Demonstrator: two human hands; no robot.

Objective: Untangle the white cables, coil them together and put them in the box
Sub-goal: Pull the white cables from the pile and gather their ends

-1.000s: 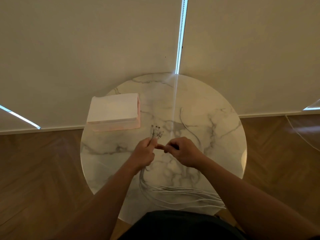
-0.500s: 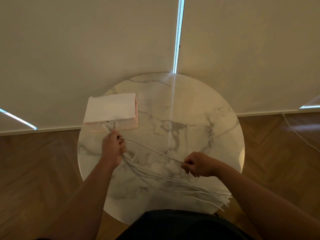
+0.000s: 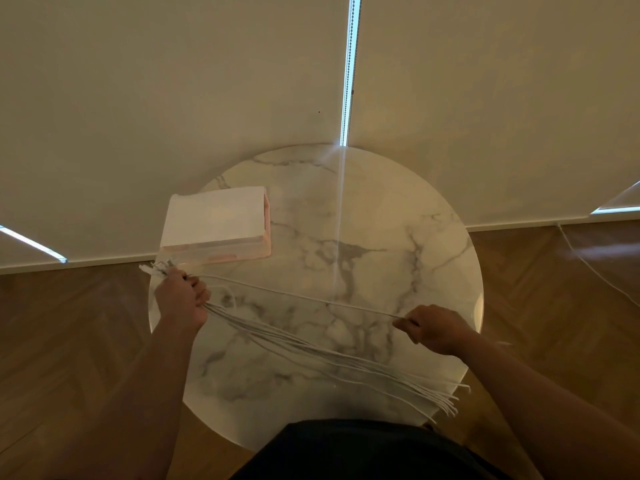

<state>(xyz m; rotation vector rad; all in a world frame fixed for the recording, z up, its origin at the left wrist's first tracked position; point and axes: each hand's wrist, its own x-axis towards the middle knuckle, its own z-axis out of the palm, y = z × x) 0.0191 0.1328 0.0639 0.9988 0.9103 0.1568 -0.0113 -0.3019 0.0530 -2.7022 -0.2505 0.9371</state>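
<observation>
Head view: since half a second ago the hands have spread wider. The left hand now sits at the round marble worktop's left edge, just in front of the white box's near corner, and the right hand is nearer the right rim. One single cable runs taut between them. The left fingers are curled round the bundle of white cables, with its connector ends poking out past the knuckles. The right fingers pinch the single cable. The bundle's loose lengths fan across the worktop to its near right edge.
</observation>
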